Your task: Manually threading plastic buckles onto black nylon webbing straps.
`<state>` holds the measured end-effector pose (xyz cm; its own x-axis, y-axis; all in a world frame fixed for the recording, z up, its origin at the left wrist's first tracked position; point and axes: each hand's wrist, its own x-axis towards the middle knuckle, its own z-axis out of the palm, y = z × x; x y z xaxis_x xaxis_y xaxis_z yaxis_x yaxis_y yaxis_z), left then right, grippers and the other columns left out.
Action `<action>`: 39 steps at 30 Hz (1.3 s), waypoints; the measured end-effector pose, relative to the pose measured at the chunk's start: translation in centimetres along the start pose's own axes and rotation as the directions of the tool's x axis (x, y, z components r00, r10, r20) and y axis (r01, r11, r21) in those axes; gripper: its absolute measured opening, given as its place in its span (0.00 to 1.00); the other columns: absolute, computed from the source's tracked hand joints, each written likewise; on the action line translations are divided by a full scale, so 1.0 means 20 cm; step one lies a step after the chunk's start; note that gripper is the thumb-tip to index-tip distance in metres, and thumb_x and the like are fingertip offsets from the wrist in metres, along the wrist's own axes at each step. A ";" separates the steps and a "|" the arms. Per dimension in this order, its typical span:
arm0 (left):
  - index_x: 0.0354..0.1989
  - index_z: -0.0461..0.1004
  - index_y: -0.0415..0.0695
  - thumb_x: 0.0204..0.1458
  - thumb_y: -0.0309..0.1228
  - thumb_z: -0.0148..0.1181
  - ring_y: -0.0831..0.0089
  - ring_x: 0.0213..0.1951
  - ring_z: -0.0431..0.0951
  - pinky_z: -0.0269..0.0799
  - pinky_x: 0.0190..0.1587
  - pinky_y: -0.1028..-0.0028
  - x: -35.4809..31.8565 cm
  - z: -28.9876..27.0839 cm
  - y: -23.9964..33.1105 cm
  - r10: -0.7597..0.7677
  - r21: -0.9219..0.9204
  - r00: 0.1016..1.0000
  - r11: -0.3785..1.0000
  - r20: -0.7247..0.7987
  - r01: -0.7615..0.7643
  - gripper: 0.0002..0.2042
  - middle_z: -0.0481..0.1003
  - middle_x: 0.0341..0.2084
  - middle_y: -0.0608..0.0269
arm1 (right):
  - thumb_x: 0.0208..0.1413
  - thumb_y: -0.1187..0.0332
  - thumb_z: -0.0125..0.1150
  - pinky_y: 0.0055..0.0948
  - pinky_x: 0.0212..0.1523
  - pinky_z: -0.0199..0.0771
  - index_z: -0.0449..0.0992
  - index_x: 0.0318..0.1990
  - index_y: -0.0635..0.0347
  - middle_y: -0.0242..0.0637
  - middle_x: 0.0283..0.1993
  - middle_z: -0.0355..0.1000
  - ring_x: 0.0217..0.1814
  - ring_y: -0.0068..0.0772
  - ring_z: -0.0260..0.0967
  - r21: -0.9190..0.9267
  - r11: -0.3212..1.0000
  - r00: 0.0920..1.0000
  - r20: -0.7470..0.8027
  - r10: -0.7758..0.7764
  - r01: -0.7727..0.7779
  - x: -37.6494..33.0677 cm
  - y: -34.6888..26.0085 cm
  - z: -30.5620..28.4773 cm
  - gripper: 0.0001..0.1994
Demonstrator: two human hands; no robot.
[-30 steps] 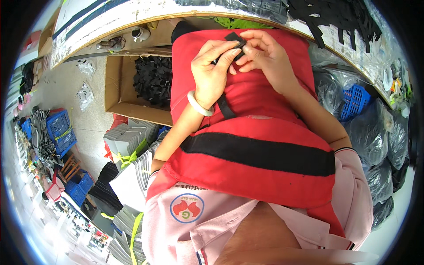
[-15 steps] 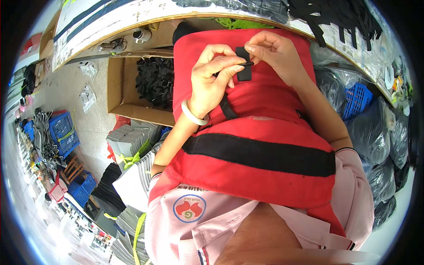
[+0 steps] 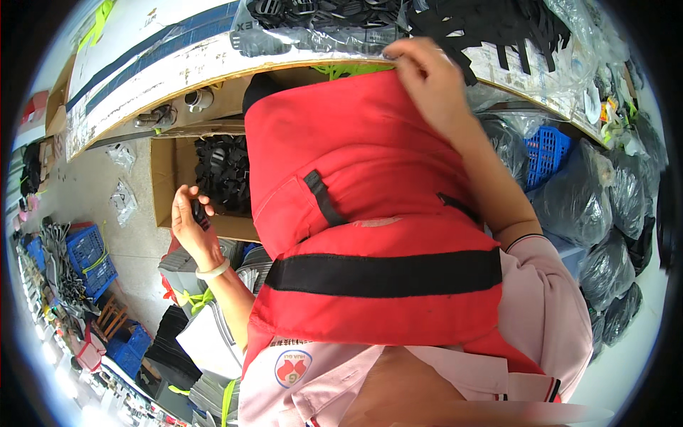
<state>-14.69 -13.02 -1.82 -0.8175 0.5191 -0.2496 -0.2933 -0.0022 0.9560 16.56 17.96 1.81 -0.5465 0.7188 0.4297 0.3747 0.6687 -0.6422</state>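
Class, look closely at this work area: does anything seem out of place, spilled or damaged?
Yes. Two crumpled clear plastic wrappers lie loose on the floor, left of the cardboard box, looking like dropped litter. The black straps on the table also look untidy, heaped at different angles.

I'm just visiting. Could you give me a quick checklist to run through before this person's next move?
1. Cardboard box open: ok, black pieces show inside.
2. Left hand holding something: ok, a small black piece.
3. Left hand touching the box: cannot tell, they overlap in view.
4. Right hand near the bag of black buckles: ok, by the table edge.
5. Right fingers gripping something: cannot tell.
6. Hands together: not ok, they are apart.
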 end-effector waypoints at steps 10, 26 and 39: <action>0.54 0.65 0.39 0.61 0.29 0.51 0.70 0.34 0.81 0.66 0.18 0.84 -0.12 0.68 -0.14 -0.283 -0.069 0.773 0.919 0.568 0.388 0.14 0.77 0.39 0.52 | 0.52 0.69 0.63 0.31 0.53 0.64 0.83 0.38 0.50 0.28 0.41 0.76 0.47 0.33 0.70 -0.508 0.816 0.936 -0.054 -0.348 0.274 0.25 0.13 -0.29 0.07; 0.45 0.67 0.38 0.65 0.37 0.42 0.72 0.19 0.73 0.66 0.17 0.79 -0.17 0.85 -0.18 -0.416 -0.107 0.525 0.700 0.743 0.706 0.14 0.72 0.20 0.59 | 0.55 0.72 0.58 0.27 0.38 0.69 0.77 0.46 0.55 0.36 0.33 0.73 0.34 0.34 0.70 0.335 0.934 0.784 0.543 -0.300 0.126 -0.11 -0.22 0.24 0.11; 0.34 0.77 0.34 0.57 0.27 0.59 0.81 0.18 0.72 0.67 0.17 0.82 -0.19 0.88 -0.20 -0.222 0.017 0.818 0.968 0.531 0.252 0.07 0.76 0.21 0.63 | 0.62 0.66 0.56 0.16 0.37 0.67 0.74 0.39 0.64 0.29 0.35 0.75 0.36 0.13 0.68 0.535 0.531 0.717 0.660 0.222 -0.657 -0.10 -0.20 0.21 0.10</action>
<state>-1.63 0.11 -1.92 -0.3400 0.8788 -0.3348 -0.4816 0.1431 0.8646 13.02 12.95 0.86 -0.8037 0.5384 -0.2534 0.1573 -0.2184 -0.9631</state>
